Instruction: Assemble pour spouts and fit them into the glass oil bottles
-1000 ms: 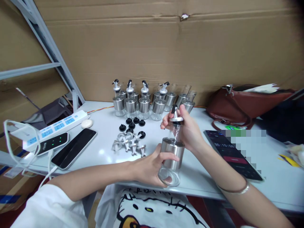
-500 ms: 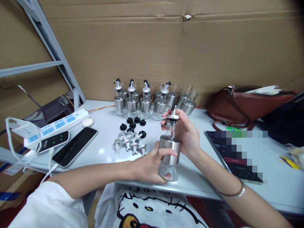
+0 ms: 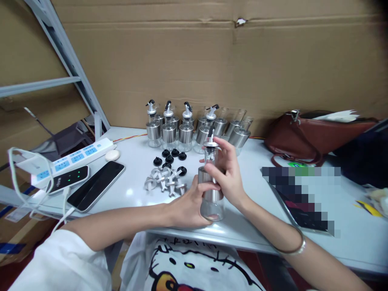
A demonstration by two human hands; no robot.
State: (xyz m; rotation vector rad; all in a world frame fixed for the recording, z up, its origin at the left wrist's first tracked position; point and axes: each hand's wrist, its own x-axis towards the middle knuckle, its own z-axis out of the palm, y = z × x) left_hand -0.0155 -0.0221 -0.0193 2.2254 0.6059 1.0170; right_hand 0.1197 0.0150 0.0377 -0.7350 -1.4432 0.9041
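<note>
A glass bottle with a steel sleeve and a pour spout (image 3: 211,190) stands nearly upright at the table's near edge. My left hand (image 3: 190,204) is wrapped round its lower part. My right hand (image 3: 227,173) is closed on its neck and shoulder from the right, just below the spout. To the left of it on the table lie several loose metal spouts (image 3: 165,182) and several black stoppers (image 3: 171,158).
A row of the same bottles (image 3: 188,129) stands at the back against a cardboard wall. Two phones (image 3: 95,185) and a power strip (image 3: 65,158) lie at the left. A brown bag (image 3: 315,131) and a dark tablet (image 3: 303,206) are at the right.
The bottle has gone from tilted to nearly upright and shifted a little away from me and left. My right hand slid down from the spout cap to the neck.
</note>
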